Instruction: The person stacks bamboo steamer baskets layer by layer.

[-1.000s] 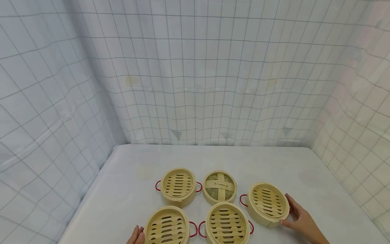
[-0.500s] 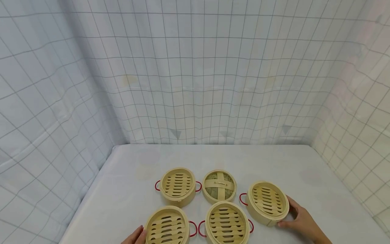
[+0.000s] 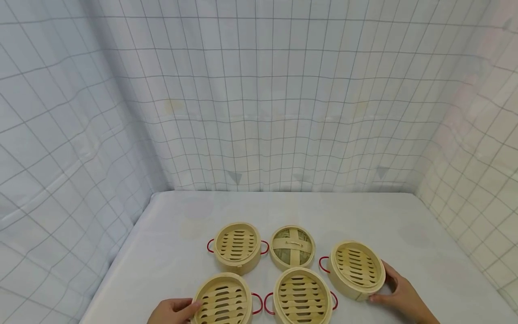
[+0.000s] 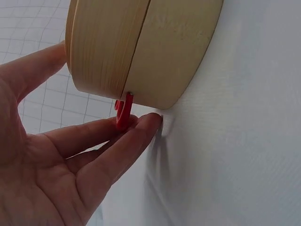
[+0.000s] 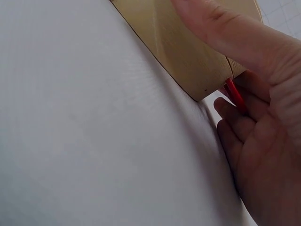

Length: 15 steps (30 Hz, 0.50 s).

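Several round bamboo steamer baskets with slatted floors and red side handles stand on the white table. My left hand [image 3: 173, 311] is at the front-left steamer basket [image 3: 243, 293], thumb on its rim. In the left wrist view the fingers [image 4: 101, 150] of this hand reach round the red handle [image 4: 124, 111], low by the cloth. On the right, my right hand [image 3: 400, 296] grips the side of another steamer basket [image 3: 344, 285]. Its thumb [image 5: 235, 35] lies along the bamboo wall, and its other fingers curl behind the red handle [image 5: 236, 96].
Between the held baskets stands a front-middle steamer basket [image 3: 279, 310]. Behind are a back-left steamer basket [image 3: 243, 267] and a woven steamer lid [image 3: 294, 255] with a small top handle. White cloth [image 3: 162, 252] covers the table; gridded curtains [image 3: 259, 112] enclose it.
My left hand has come further into view, and its thumb has moved onto the front-left basket's rim. The right hand keeps its hold, its thumb shifted slightly left. The baskets stay in place.
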{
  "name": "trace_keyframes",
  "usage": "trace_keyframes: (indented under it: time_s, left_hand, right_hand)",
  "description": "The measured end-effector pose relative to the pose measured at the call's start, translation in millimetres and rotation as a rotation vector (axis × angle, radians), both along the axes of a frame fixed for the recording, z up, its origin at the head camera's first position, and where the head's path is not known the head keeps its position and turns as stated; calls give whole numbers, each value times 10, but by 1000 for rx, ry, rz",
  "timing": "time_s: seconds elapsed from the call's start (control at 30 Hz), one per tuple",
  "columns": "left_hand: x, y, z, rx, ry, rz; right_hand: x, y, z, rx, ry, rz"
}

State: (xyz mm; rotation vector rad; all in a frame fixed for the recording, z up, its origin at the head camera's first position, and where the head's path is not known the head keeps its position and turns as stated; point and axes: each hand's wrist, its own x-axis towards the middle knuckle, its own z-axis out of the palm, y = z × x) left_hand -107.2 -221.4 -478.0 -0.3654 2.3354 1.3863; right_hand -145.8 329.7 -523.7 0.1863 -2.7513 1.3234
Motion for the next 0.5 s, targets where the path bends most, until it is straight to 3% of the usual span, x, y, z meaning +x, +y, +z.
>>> trace_keyframes:
  time_s: [0.13,0.37,0.5]
  left_hand:
    - [-26,-7,14,-39,-23,-29]
    - [-44,3,-23,-122,-38,15]
    - [-55,-14,-55,-119,-53,39]
  right_hand:
    - [6,-14,11,-8,-2,-12]
    - [15,-35,38,-25,9,-9]
    - [5,-32,28,-23,8,-15]
